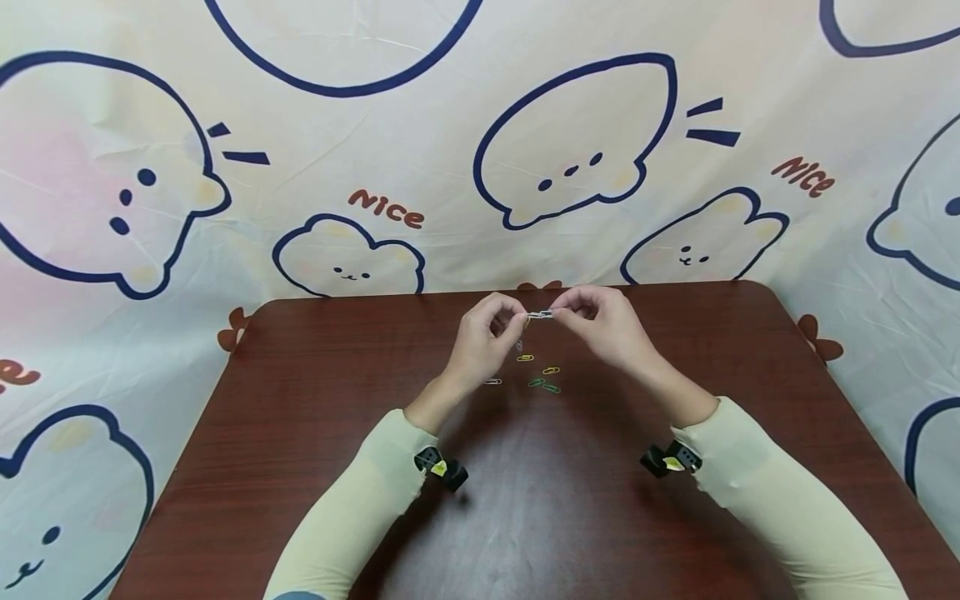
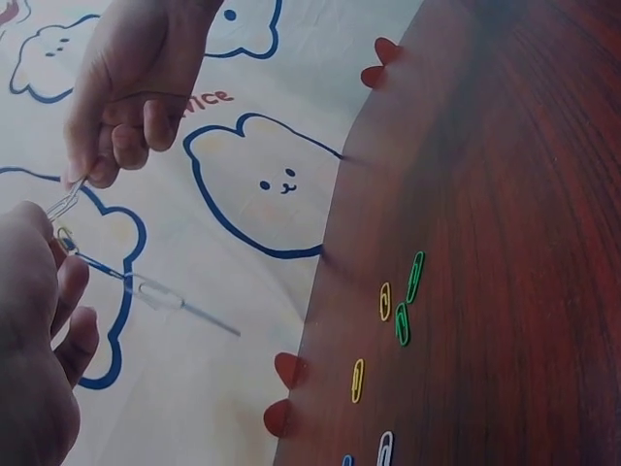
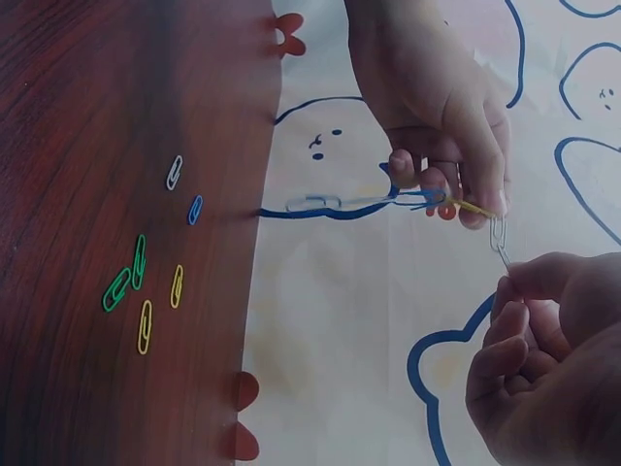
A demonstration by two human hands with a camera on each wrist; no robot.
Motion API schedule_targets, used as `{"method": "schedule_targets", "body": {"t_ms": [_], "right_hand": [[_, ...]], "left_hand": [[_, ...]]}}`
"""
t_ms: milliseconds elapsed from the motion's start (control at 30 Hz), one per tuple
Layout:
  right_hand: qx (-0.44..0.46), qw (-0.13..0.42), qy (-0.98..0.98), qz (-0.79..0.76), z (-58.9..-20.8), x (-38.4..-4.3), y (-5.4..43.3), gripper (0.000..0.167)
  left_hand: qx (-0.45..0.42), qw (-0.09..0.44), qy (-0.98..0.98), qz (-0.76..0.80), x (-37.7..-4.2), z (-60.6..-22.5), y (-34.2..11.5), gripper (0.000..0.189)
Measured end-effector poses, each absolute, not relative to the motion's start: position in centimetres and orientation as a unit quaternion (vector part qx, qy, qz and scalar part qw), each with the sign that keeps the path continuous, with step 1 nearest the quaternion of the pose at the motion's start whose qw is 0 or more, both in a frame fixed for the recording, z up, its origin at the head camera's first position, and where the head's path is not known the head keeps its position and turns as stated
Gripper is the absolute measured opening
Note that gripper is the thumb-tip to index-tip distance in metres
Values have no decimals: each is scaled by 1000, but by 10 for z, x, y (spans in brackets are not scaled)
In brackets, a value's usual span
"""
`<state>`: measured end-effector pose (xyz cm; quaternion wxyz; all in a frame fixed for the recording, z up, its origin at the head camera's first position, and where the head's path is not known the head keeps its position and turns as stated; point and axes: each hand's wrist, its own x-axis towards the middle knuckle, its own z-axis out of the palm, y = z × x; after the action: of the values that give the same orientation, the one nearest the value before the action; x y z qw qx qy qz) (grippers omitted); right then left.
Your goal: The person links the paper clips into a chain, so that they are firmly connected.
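Near the far edge of the table, both hands are raised close together with white paper clips (image 1: pixel 540 314) stretched between them. My left hand (image 1: pixel 483 337) pinches a linked clip between thumb and index finger. My right hand (image 1: pixel 603 329) pinches the other end of the white clips. From the left fingertips hangs a short chain: a yellow clip (image 3: pixel 473 207), then a blue clip (image 3: pixel 417 198), then a pale clip (image 2: pixel 160 291). Exactly how the white clips meet at the fingertips is too small to tell.
On the brown table (image 1: pixel 480 517) lie two yellow clips (image 3: pixel 177 286), two green clips (image 3: pixel 139 262), a white clip (image 3: pixel 174 173) and a blue clip (image 3: pixel 195 210). A printed cloth (image 1: pixel 435 150) hangs behind the table's far edge.
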<state>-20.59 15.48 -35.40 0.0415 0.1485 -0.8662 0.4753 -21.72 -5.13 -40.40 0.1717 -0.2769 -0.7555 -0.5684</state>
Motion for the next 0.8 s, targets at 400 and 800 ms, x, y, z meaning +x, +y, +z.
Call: {"method": "schedule_targets", "body": {"t_ms": [400,800], "right_hand": [[148,42,-872,464,-358,-206,156,11],[150,48,-868,472,-355,-206,154,10]], "left_hand": [[-277,160,-760,-565,-215,-403,-55,8],[-284,143,-782,-537,-217,-407,-57,6]]}}
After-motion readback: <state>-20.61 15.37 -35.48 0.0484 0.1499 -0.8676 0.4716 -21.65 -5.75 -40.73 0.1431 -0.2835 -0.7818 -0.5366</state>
